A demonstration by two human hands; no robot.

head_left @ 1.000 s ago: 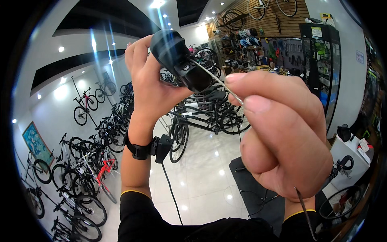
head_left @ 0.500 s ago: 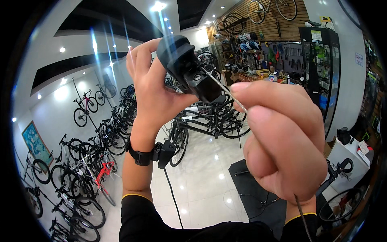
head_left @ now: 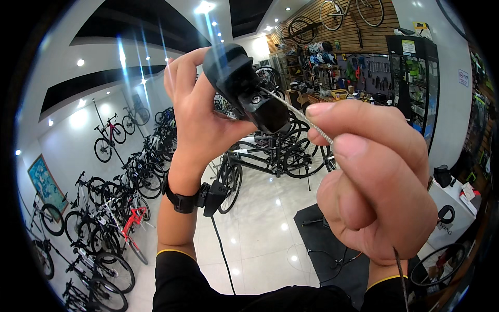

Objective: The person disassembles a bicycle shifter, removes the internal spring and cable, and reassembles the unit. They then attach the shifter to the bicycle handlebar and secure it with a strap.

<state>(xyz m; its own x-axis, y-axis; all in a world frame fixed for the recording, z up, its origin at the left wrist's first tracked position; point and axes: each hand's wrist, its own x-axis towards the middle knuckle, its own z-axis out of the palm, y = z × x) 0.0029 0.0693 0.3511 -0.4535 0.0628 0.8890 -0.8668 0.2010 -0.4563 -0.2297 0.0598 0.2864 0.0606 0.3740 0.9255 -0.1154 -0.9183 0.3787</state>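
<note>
My left hand point(head_left: 193, 117) is raised and wrapped around a black bicycle shifter point(head_left: 235, 77), its thumb behind the lower end. A small screw head shows on the shifter's body. From it a thin braided steel cable point(head_left: 297, 113) runs down to the right. My right hand point(head_left: 382, 179) is close to the camera and pinches that cable between thumb and forefinger, with the other fingers curled in. The cable's stretch inside the right hand is hidden. Its tail point(head_left: 399, 268) comes out below the palm and hangs past the right wrist.
Rows of bicycles point(head_left: 112, 223) line the left side. A black bicycle point(head_left: 265, 158) stands ahead on the tiled floor point(head_left: 260, 234). Lower right lies a dark mat point(head_left: 317, 244) with cables on it. A tool-covered workbench point(head_left: 338, 96) and a glass cabinet point(head_left: 416, 83) stand at the back right.
My right hand has drawn a little to the right, away from the shifter, and a longer piece of cable shows between them. The left hand and shifter have barely moved.
</note>
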